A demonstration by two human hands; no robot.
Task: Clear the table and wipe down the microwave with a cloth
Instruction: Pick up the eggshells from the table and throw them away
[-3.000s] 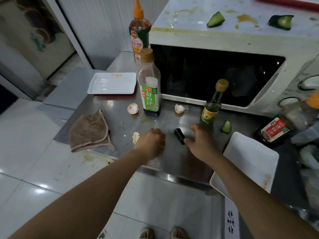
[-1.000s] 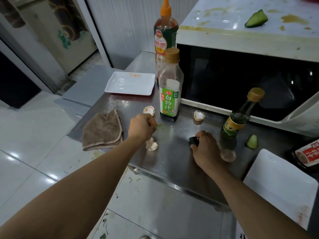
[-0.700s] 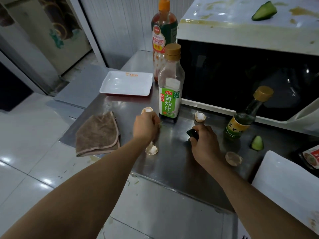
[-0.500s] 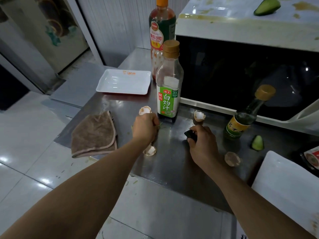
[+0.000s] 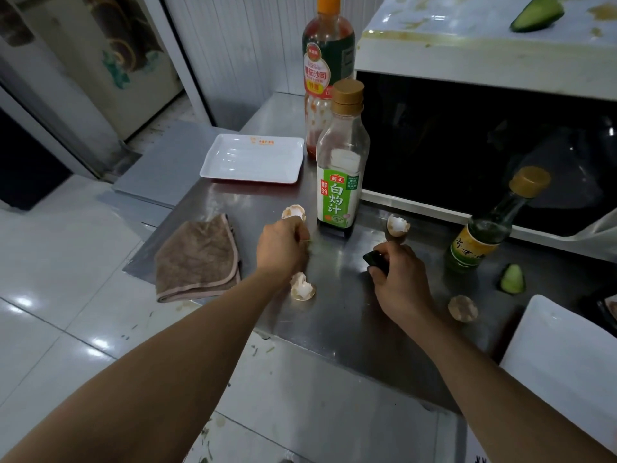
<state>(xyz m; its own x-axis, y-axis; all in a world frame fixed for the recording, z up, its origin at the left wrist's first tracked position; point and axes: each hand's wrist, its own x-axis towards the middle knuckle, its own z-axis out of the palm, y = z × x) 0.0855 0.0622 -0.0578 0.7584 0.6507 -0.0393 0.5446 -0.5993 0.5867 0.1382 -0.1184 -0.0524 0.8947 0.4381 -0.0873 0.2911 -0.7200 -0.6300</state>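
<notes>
My left hand [image 5: 282, 250] is closed over the steel table [image 5: 340, 315], pinching thin green scraps beside the green-labelled sauce bottle [image 5: 341, 162]. My right hand [image 5: 399, 282] is shut on a dark green cucumber piece [image 5: 373, 259]. Eggshells lie around them: one behind my left hand [image 5: 293, 212], one below it [image 5: 302, 287], one by the microwave [image 5: 397, 225], one at the right [image 5: 462, 308]. A folded brown cloth [image 5: 197, 259] rests at the table's left edge. The white microwave [image 5: 484, 61] has stains and a cucumber wedge [image 5: 537, 12] on top.
A tall ketchup bottle [image 5: 327, 65] stands behind the sauce bottle, a small green bottle [image 5: 484, 232] in front of the microwave door. A cucumber wedge [image 5: 512, 279] lies right of it. White trays sit at back left [image 5: 252, 158] and at front right [image 5: 564, 355].
My left hand moved from the table's front edge up beside the sauce bottle and closed on green scraps. My right hand took hold of the dark cucumber piece and carried it slightly toward the microwave.
</notes>
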